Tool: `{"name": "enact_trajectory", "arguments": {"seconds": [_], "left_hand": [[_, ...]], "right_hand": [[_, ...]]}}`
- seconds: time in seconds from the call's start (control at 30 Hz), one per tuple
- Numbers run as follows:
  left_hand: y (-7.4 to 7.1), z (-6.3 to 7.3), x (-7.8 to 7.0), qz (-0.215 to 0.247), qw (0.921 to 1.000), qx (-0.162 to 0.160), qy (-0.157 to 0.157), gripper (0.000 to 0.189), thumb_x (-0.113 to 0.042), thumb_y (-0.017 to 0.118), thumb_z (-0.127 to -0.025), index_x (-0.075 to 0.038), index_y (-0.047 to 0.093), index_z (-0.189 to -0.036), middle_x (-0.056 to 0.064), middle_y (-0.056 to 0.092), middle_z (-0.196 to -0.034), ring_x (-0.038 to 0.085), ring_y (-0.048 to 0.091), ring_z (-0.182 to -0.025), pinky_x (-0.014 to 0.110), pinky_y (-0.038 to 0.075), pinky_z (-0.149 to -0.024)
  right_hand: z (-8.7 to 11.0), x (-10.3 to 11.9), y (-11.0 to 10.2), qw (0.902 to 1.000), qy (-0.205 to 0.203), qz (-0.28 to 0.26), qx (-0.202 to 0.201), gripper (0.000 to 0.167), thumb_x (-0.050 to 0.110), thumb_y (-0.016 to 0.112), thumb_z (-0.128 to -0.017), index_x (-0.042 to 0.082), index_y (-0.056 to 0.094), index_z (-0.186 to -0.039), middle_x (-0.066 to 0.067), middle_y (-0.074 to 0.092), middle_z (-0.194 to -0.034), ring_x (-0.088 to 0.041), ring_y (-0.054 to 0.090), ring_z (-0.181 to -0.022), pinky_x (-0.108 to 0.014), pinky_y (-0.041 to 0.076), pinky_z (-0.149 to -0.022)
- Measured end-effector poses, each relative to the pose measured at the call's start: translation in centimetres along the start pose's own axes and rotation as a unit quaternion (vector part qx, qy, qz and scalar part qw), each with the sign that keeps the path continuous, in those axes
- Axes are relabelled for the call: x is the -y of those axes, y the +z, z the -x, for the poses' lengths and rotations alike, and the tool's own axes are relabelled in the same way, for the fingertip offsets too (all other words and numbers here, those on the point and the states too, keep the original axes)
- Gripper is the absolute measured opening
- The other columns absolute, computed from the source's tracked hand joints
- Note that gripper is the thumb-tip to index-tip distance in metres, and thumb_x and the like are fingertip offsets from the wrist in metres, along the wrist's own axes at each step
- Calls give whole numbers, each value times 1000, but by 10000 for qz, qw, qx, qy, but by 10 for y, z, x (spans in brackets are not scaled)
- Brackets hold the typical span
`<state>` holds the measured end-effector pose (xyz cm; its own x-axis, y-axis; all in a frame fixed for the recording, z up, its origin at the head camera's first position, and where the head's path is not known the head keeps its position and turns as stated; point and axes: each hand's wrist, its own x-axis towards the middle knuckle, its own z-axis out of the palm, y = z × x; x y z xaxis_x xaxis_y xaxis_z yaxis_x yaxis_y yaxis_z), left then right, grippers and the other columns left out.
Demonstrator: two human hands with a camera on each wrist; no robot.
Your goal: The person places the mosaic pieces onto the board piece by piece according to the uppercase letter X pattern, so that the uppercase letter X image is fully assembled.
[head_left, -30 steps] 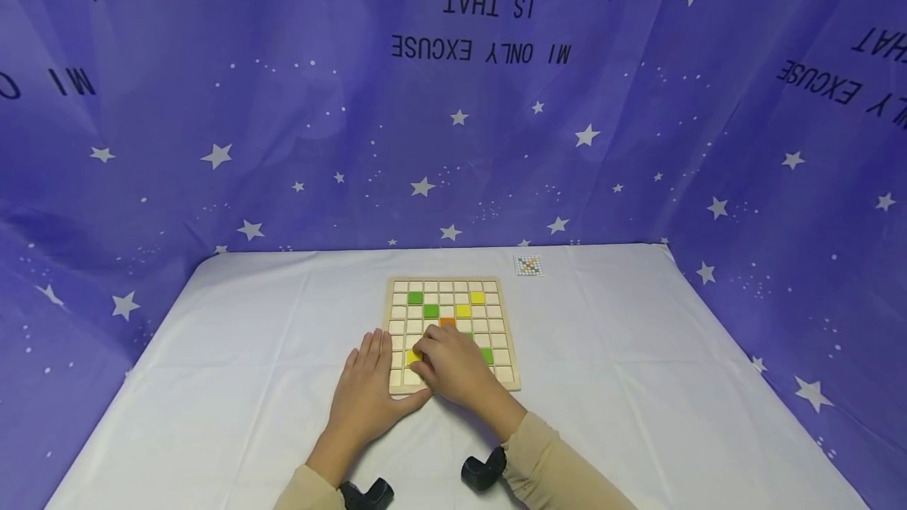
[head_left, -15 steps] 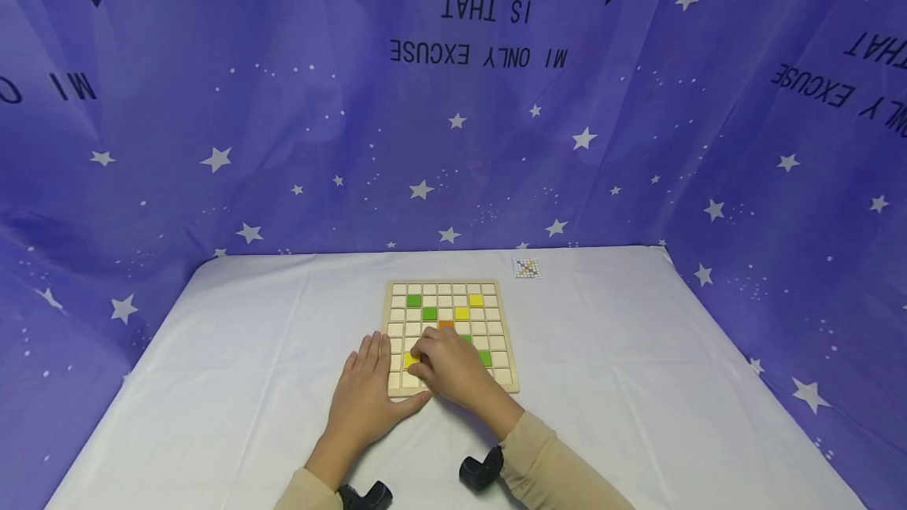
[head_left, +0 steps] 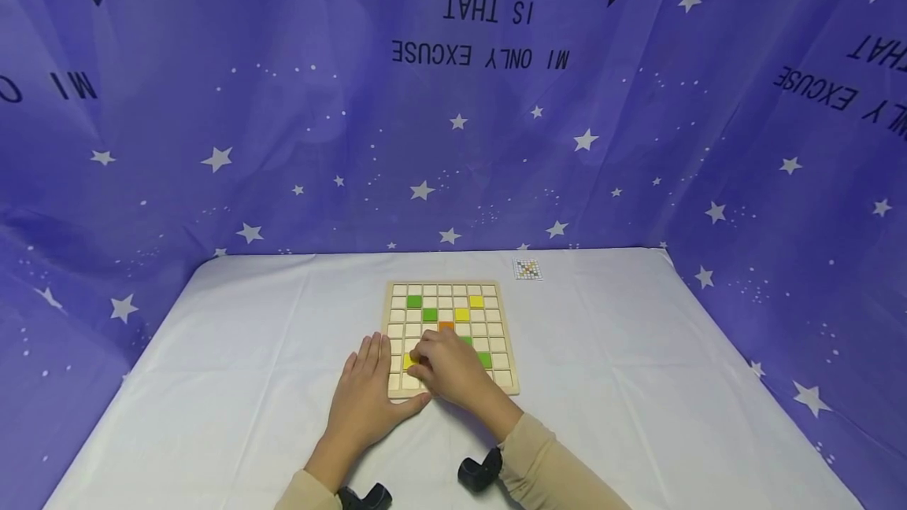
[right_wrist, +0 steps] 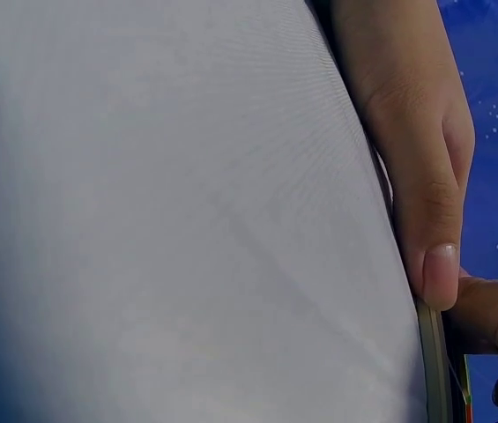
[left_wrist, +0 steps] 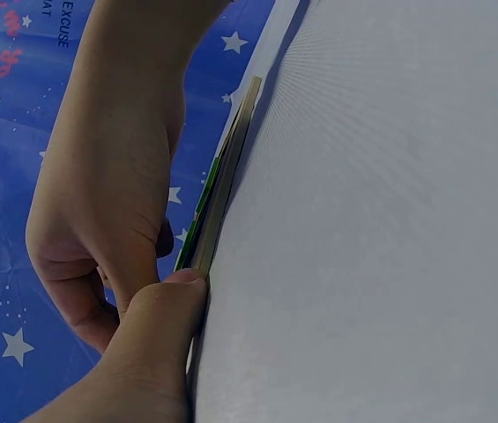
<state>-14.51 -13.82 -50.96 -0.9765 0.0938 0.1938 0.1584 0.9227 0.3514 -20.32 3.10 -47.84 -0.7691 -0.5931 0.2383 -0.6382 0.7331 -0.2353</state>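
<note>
A square wooden grid board (head_left: 513, 384) lies on the white table, filled with pale tiles and several green, yellow and orange ones. My left hand (head_left: 364, 393) lies flat along the board's left edge, fingers straight, its thumb (left_wrist: 165, 317) at the front edge. Over the lower part of the board, my right hand (head_left: 453, 367) has its fingers curled down. Its thumb and index finger pinch at a yellow tile (head_left: 408, 361) in the lower left, covering part of it. An orange tile (head_left: 446, 327) shows just beyond the knuckles, and a green tile (head_left: 485, 360) beside the hand.
A small pattern card (head_left: 527, 269) lies on the white tablecloth (head_left: 609, 368) beyond the board's far right corner. A purple star-printed curtain (head_left: 453, 156) stands behind and beside the table. Both wrists carry black camera mounts (head_left: 479, 472).
Both hands keep practically the same place and pose on the board. The head view has shifted slightly.
</note>
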Motion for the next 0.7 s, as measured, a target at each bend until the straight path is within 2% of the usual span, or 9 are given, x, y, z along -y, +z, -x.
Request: {"name": "enact_trajectory", "arguments": {"seconds": [0.17, 0.43, 0.57, 0.7], "left_hand": [[0, 0, 0, -3, 10000, -1, -5, 121, -80, 61, -75, 5, 26, -154, 21, 27, -161, 38, 25, -151, 55, 22, -123], [1, 1, 1, -35, 9999, -112, 43, 121, -78, 64, -74, 6, 28, -153, 22, 31, -160, 38, 28, -150, 55, 25, -121], [1, 2, 1, -13, 9999, -129, 61, 120, -77, 65, -74, 7, 29, -152, 23, 31, -159, 38, 28, -150, 55, 25, -121], [1, 2, 0, 27, 9999, -143, 24, 121, -79, 64, -74, 6, 28, -153, 22, 30, -160, 38, 27, -150, 54, 24, -122]], "right_hand": [[2, 1, 1, 10000, -37, 60, -30, 14, 36, 75, -88, 22, 76, -91, 13, 67, -89, -6, 54, -79, -18, 48, -66], [5, 5, 0, 9993, -131, 353, -67, 11, 33, 73, -91, 23, 76, -90, 13, 65, -86, -6, 49, -73, -17, 42, -61], [11, 7, -4, 9984, -309, 434, -177, 8, 30, 73, -90, 24, 78, -89, 13, 65, -84, -6, 53, -74, -19, 46, -63], [17, 6, -11, 9992, -183, 298, -209, 11, 31, 68, -93, 24, 77, -92, 13, 63, -84, -6, 55, -79, -22, 48, -68]]}}
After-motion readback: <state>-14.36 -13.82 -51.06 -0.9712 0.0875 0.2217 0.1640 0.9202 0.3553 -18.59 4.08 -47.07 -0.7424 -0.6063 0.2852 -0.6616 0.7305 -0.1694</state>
